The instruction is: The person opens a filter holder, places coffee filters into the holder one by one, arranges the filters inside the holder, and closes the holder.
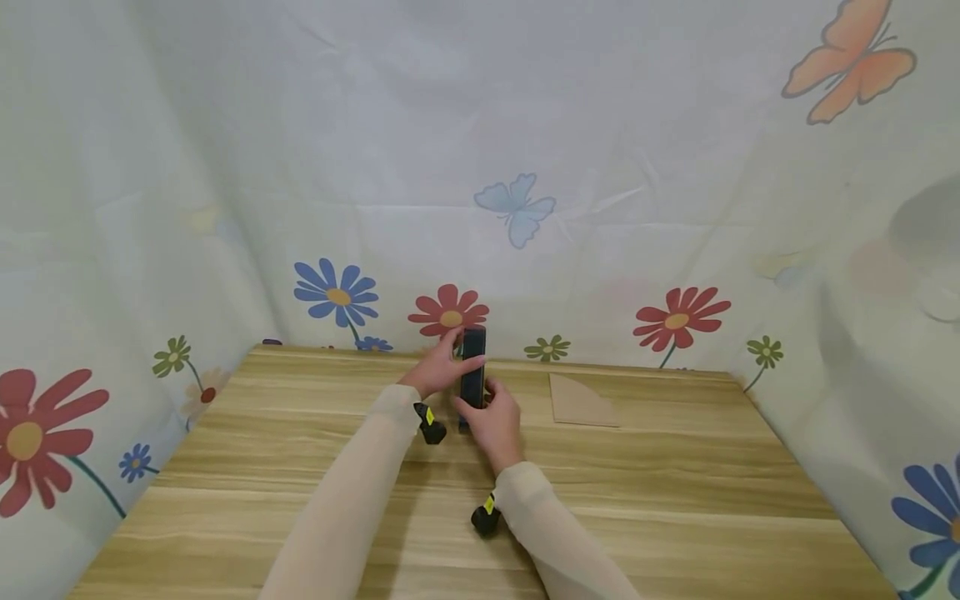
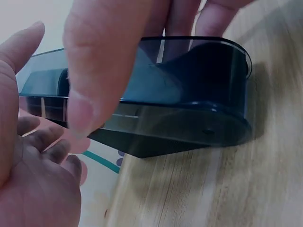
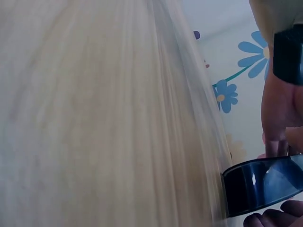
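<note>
A long, narrow dark blue case [image 1: 472, 383], glossy and partly see-through with a rounded end, stands between both hands near the table's back edge. In the left wrist view the case [image 2: 189, 94] shows a dark flat underside. My right hand [image 1: 498, 421] grips its near part, thumb on the left side and fingers behind it on the right. My left hand [image 1: 438, 367] holds the far part, its thumb laid across the top. In the right wrist view only one end of the case [image 3: 255, 184] shows, beside the left hand [image 3: 279, 109].
A tan quarter-round flat piece [image 1: 581, 402] lies on the wooden table [image 1: 675, 500], right of the hands. Behind the table hangs a white curtain [image 1: 375, 167] with flowers and butterflies. A small black camera sits on each wrist.
</note>
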`<move>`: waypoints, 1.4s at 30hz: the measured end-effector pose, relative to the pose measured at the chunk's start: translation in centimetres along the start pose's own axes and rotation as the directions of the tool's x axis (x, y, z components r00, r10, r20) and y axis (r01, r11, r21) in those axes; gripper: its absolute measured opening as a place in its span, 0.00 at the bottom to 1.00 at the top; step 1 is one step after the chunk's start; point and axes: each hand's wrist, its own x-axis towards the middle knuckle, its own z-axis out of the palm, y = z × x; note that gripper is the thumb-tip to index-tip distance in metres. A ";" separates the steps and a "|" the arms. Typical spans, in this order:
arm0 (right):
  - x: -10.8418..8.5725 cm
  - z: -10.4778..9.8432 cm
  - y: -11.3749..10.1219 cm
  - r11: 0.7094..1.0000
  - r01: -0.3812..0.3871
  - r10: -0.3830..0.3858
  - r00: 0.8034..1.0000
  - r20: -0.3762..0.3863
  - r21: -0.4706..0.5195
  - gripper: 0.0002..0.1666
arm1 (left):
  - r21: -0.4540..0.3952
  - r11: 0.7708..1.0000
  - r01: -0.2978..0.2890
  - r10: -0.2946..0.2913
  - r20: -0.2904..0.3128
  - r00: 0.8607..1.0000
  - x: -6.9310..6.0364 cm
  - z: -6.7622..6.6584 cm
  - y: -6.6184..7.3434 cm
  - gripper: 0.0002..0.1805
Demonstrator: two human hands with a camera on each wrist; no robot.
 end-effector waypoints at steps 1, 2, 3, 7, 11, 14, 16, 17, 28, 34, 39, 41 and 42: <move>0.0 0.1 0.0 1.000 0.006 -0.006 1.000 -0.002 0.007 0.37 | -0.012 1.000 0.009 -0.009 0.002 1.000 0.1 0.0 0.0 0.56; 0.0 0.2 0.0 1.000 0.010 -0.010 1.000 -0.004 0.012 0.36 | -0.018 1.000 0.016 -0.016 0.003 1.000 0.1 0.0 0.1 0.56; 0.0 0.3 -0.1 1.000 0.014 -0.013 1.000 -0.007 0.019 0.36 | -0.024 1.000 0.020 -0.020 0.005 1.000 0.2 0.0 0.1 0.55; 0.1 0.5 -0.1 1.000 0.016 -0.016 1.000 -0.027 0.022 0.36 | -0.050 0.999 0.022 -0.021 0.006 1.000 0.4 0.2 0.2 0.52; 0.2 0.7 -0.1 1.000 0.018 -0.017 0.999 -0.046 0.011 0.37 | -0.054 0.998 0.021 -0.020 0.020 1.000 0.3 0.4 0.4 0.48; 0.2 0.7 -0.2 1.000 0.018 -0.017 0.998 -0.056 0.007 0.36 | -0.078 0.997 0.021 -0.018 0.042 0.999 0.2 0.6 0.5 0.47; 0.2 0.7 -0.2 1.000 0.022 -0.022 0.998 -0.062 -0.002 0.35 | -0.096 0.995 0.020 -0.015 0.050 0.999 0.1 0.7 0.5 0.46; 0.2 0.8 -0.2 1.000 0.019 -0.019 0.998 -0.061 -0.004 0.35 | -0.105 0.994 0.017 -0.011 0.051 0.999 0.2 0.7 0.4 0.46; 0.3 1.0 0.1 0.999 0.018 -0.020 0.997 -0.076 -0.034 0.30 | -0.157 0.987 0.021 -0.015 0.036 0.999 0.9 1.0 -1.0 0.51; 0.4 0.9 0.2 0.999 0.029 -0.032 0.997 -0.067 -0.043 0.26 | -0.162 0.986 0.029 -0.030 0.001 1.000 0.7 1.2 -1.1 0.52; 0.1 0.4 0.2 0.997 0.068 -0.071 0.996 -0.053 -0.047 0.23 | -0.143 0.990 0.015 -0.019 -0.023 1.000 0.7 1.4 -1.4 0.52; 0.0 0.2 0.2 0.995 0.083 -0.085 0.995 -0.043 -0.053 0.24 | -0.119 0.993 0.023 -0.028 -0.036 0.999 0.4 1.4 -1.2 0.53; 0.0 0.0 0.2 0.994 0.089 -0.091 0.995 -0.037 -0.056 0.24 | -0.111 0.993 0.027 -0.032 -0.041 0.999 0.2 1.5 -1.0 0.54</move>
